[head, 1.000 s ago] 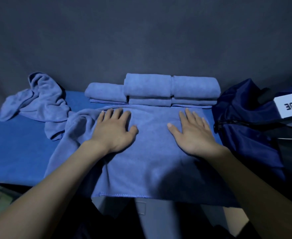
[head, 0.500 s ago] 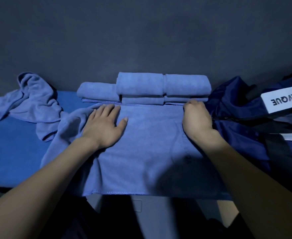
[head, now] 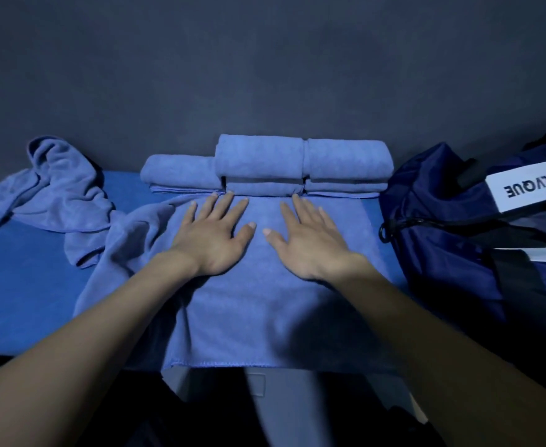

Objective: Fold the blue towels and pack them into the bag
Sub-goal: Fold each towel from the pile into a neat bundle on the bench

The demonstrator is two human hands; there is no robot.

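Observation:
A blue towel lies spread flat on the blue table, its near hem hanging over the front edge. My left hand and my right hand rest palm down on its far half, fingers spread, thumbs almost touching. Behind them several folded blue towels sit stacked along the back wall. A crumpled blue towel lies at the far left. The navy bag with a white label stands at the right, its zip partly open.
The blue table surface shows at the left. A dark grey backdrop rises right behind the folded stack. The bag's black strap hangs down its front.
My right hand has moved from the towel's right edge by the bag back to the middle, flat beside my left hand. My left hand has shifted slightly right.

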